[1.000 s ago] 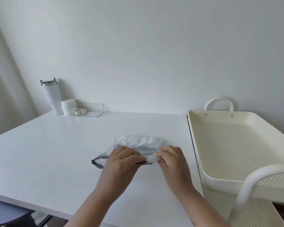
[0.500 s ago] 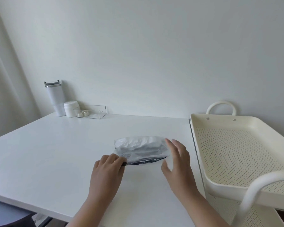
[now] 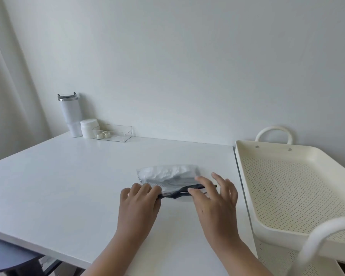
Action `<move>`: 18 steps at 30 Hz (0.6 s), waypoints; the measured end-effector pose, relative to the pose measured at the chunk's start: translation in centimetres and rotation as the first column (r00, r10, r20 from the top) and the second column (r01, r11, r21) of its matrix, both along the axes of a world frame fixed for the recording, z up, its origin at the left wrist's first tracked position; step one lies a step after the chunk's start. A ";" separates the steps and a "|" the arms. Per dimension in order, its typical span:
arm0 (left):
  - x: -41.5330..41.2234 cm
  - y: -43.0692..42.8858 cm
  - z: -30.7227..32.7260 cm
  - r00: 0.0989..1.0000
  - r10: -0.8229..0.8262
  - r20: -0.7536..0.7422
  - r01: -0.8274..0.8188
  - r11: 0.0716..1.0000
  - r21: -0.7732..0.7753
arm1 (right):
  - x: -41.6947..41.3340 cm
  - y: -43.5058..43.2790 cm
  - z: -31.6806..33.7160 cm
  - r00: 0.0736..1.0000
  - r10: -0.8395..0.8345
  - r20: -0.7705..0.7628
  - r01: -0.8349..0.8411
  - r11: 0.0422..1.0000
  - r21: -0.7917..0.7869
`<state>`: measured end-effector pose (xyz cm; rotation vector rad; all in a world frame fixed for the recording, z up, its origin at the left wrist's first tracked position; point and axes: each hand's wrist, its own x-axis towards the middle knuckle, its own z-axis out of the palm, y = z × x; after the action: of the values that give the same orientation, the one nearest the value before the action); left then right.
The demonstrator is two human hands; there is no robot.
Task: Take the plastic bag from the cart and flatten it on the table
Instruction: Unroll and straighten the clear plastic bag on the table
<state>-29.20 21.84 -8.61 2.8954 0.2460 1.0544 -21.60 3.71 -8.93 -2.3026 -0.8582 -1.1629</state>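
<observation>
Plastic bag lying on counter, just below frame centre, folded/crumpled, off the cart at right. Likely v. light, thin, limp, slick on the smooth top; prob. springs back when released. Best taken at the dark near edge, pulled outward both ways. Left hand grip closed, pinching bag's near-left edge. Right hand fingers spread, thumb on dark edge, not clamped. Left fingertips hidden under knuckles; bag's underside and true size unclear. Cart cut off lower right.
</observation>
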 end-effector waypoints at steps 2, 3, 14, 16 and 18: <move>-0.6 0.9 -0.5 0.996 -0.081 -0.044 0.079 0.995 -0.061 | 0.7 -0.5 0.0 0.995 -0.037 -0.089 0.040 0.999 0.030; -0.9 1.4 -0.7 0.990 -0.116 -0.081 0.110 0.990 -0.084 | 1.0 -0.7 0.0 0.990 -0.051 -0.133 0.059 0.997 0.051; -0.4 0.2 -0.6 0.955 -0.295 0.038 0.297 0.950 -0.097 | -0.8 1.3 0.0 0.971 0.165 -0.173 -0.195 0.964 -0.179; -0.1 0.1 -1.1 0.954 -0.297 0.040 0.299 0.948 -0.105 | -0.6 1.2 0.0 0.975 0.168 -0.148 -0.185 0.977 -0.110; 0.2 0.5 -1.4 0.963 -0.269 0.015 0.268 0.952 -0.145 | -0.1 0.6 -0.2 0.967 0.202 -0.153 -0.203 0.979 0.009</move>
<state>-28.98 22.39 -9.99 2.7025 -0.0683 0.9403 -21.72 4.34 -9.09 -2.2145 -1.0125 -0.8848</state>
